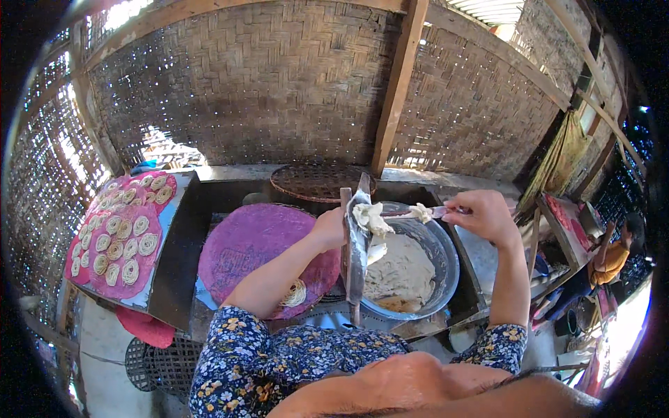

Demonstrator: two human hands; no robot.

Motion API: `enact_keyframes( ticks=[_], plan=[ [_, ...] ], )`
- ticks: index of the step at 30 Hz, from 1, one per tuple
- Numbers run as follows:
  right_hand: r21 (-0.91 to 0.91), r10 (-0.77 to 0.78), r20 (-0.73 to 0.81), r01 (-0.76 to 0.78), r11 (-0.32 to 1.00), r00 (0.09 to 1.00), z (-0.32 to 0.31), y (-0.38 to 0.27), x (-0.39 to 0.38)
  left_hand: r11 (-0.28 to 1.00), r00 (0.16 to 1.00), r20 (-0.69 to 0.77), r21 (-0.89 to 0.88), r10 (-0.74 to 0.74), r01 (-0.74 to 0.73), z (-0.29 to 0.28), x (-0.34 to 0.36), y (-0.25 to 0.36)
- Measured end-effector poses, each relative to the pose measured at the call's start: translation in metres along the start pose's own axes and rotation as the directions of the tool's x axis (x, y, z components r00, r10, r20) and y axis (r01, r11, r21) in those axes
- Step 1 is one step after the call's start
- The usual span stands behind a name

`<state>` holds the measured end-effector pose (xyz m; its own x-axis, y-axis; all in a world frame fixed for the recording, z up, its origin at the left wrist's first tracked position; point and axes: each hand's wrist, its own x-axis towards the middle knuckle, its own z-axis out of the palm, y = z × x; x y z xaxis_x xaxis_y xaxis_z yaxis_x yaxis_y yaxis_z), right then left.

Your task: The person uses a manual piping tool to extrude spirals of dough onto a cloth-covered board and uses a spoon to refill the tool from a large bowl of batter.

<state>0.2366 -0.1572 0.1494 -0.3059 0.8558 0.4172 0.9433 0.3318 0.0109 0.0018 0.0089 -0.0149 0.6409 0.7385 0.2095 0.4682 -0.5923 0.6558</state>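
My left hand (326,228) is closed on an upright wooden-framed tool (357,272) with a metal middle, smeared with pale dough. My right hand (474,212) grips a flat spatula (439,212) carrying dough, held against the tool's upper part, where a lump of dough (371,217) clings. Below them sits a wide metal basin (449,268) of pale, thick dough (401,272). Beside it on the left lies a round purple mat (254,254) with a coil of thin strands (293,292) near its lower right.
At left, pink mats (97,268) hold several coils on a slanted board. A woven tray (313,182) stands behind the work area; a dark mesh basket (164,366) is below. A person (603,261) in orange is at the far right, near another bench (561,230). Woven walls surround everything.
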Motion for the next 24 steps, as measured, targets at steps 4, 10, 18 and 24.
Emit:
enact_keyframes(
  ticks=[4, 10, 18, 24],
  plan=[
    [-0.101, -0.149, 0.07, 0.156, 0.983, 0.986, 0.006, -0.025, 0.018, 0.992, 0.995, -0.066, 0.108, 0.073, -0.066, 0.006, -0.009, 0.016],
    [-0.321, -0.372, 0.047, 0.367, 0.873, 0.927, 0.061, -0.052, 0.025, 0.987, 0.999, 0.046, 0.156, 0.023, -0.03, 0.006, -0.007, 0.027],
    [0.033, 0.015, -0.316, -0.005, 0.999, 0.949, 0.039, -0.009, -0.001, 0.697, 0.991, 0.096, -0.717, 0.089, 0.007, 0.001, 0.011, -0.025],
    [0.307, 0.242, -0.231, -0.166, 0.937, 0.942, 0.103, -0.007, -0.02, 0.352, 0.958, 0.09, -0.936, 0.271, -0.011, 0.015, 0.046, -0.057]
  ],
)
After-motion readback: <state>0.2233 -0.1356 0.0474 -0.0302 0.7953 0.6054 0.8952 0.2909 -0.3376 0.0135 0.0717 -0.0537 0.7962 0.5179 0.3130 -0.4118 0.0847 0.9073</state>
